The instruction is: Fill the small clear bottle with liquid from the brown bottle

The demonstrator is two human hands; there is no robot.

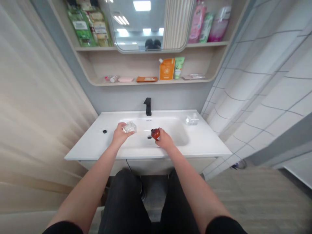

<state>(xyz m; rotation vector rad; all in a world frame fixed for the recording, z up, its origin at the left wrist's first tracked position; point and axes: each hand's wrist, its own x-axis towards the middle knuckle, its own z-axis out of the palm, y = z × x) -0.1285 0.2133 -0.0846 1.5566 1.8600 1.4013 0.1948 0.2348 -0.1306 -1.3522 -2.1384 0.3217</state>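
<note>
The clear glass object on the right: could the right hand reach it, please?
Probably yes: the right hand holds a red bottle, but nothing stands between it and the clear glass object.

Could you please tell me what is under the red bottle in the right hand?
The white basin lies below it, beside the drain; the spot directly beneath is hidden by the bottle.

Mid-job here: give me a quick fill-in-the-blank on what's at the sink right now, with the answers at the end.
The right hand holds a round ____ bottle.
The left hand holds a square, ____ glass object.
The black faucet rises from the ____ edge of the white sink.
Another clear object sits on the sink's ____ side.

Missing words: red; clear; back; right.
</note>
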